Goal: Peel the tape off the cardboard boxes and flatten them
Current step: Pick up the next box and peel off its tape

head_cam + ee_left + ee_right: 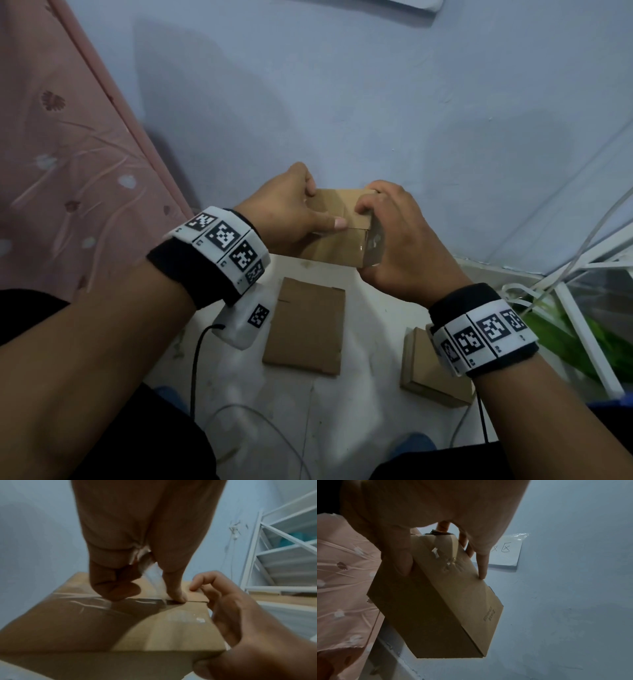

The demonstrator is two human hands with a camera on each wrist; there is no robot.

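A small brown cardboard box (pixel 337 240) (pixel 154 628) (pixel 445 601) is held in the air by both hands. My left hand (pixel 323 207) (pixel 147 593) grips its left end, with the thumb pressed on the top seam. My right hand (pixel 373 219) (pixel 441 569) grips the right end, fingertips curled over the top edge beside the seam. Clear tape (pixel 375 240) (pixel 85 600) runs along the seam and down the right end, where it looks wrinkled. A flattened box (pixel 305 332) lies on the floor below. Another closed box (pixel 431 370) sits under my right wrist.
A pink flowered bedspread (pixel 68 154) hangs at the left. A white metal rack (pixel 582 325) with something green stands at the right. The blue wall (pixel 342 102) is just behind the box, with a taped white sheet (pixel 505 553) on it. Cables (pixel 197 370) trail over the pale floor.
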